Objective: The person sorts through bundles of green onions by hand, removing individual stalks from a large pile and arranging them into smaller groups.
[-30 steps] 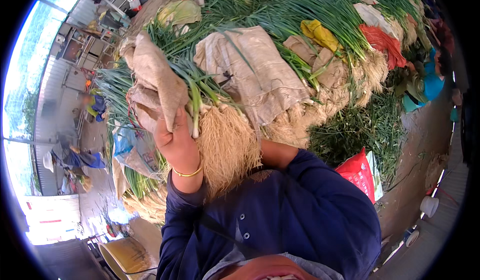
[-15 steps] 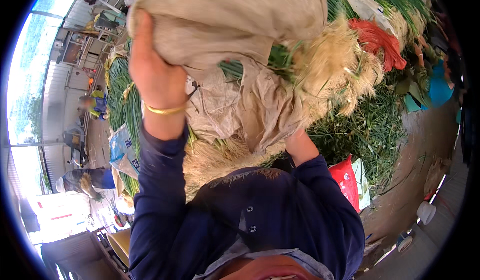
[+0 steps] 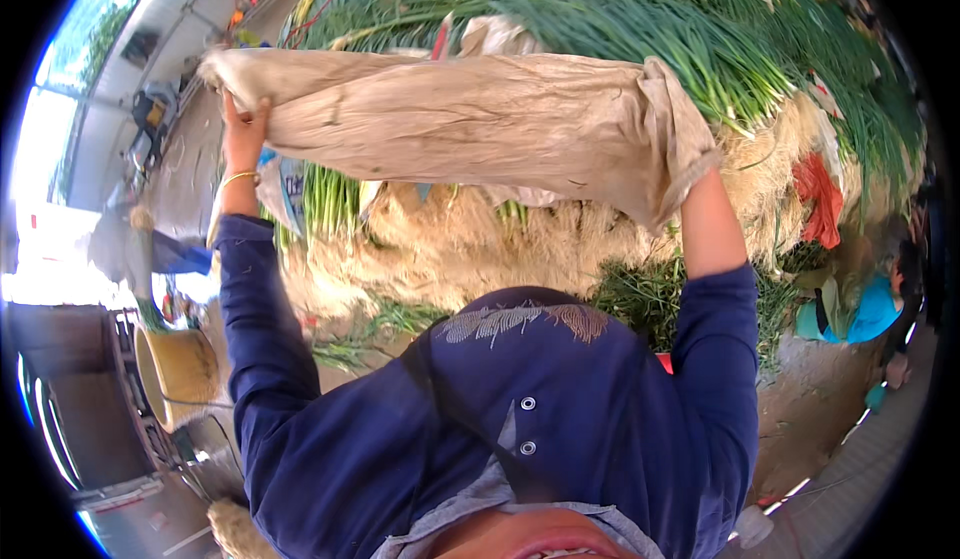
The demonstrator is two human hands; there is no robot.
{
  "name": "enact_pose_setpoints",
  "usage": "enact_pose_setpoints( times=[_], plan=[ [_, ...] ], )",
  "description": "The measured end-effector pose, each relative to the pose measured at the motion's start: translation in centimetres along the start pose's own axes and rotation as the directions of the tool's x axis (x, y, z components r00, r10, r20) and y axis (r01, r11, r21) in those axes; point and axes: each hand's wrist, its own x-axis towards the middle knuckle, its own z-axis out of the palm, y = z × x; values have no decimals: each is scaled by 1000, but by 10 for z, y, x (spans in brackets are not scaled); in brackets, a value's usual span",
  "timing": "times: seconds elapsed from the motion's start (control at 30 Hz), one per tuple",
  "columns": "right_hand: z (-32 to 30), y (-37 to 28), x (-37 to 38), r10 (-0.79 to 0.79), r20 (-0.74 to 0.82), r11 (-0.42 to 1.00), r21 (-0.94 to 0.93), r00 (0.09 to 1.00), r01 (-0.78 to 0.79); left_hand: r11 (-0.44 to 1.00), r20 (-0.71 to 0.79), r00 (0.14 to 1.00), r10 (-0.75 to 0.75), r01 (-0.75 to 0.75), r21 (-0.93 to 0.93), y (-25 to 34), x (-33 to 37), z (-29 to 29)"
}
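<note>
I hold a large beige sack [image 3: 480,124] stretched wide in front of me, above a big pile of green onions [image 3: 640,29] with pale roots [image 3: 470,244]. My left hand [image 3: 240,124], with a gold bangle on its wrist, grips the sack's left end. On the other side the sack's bunched right end [image 3: 675,134] covers my right hand, and only my right forearm [image 3: 712,227] shows below it. Both arms are raised in dark blue sleeves.
A person in a turquoise top [image 3: 860,309] crouches at the right by the pile. A red cloth [image 3: 818,199] lies on the roots at the right. A tan basket [image 3: 175,374] stands at the lower left on the dirt ground.
The sack was bunched high in my left hand. Now it is spread out sideways between both hands, and my right arm has come up to its right end.
</note>
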Motion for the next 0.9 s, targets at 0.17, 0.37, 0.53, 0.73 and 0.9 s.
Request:
enact_pose_setpoints(
  times=[0.17,0.37,0.53,0.73,0.9],
  plan=[
    [-29,89,-44,115,-60,869,-478,992,-130,884,-40,976,-216,178,-432,-169,-123,47],
    [-139,207,-275,463,-240,512,-713,853,-479,128,639,679,-361,715,-687,-105,-289,54],
    [-104,249,-293,220,-247,524,-786,944,-328,-324,734,603,-312,659,-679,-137,-260,121],
    [-39,223,-277,295,-67,540,-811,953,-224,521,425,905,-30,377,-766,-138,-220,120],
    [0,67,-307,205,-176,733,-624,963,-270,238,358,875,-326,442,-865,-109,-156,17]
  ],
)
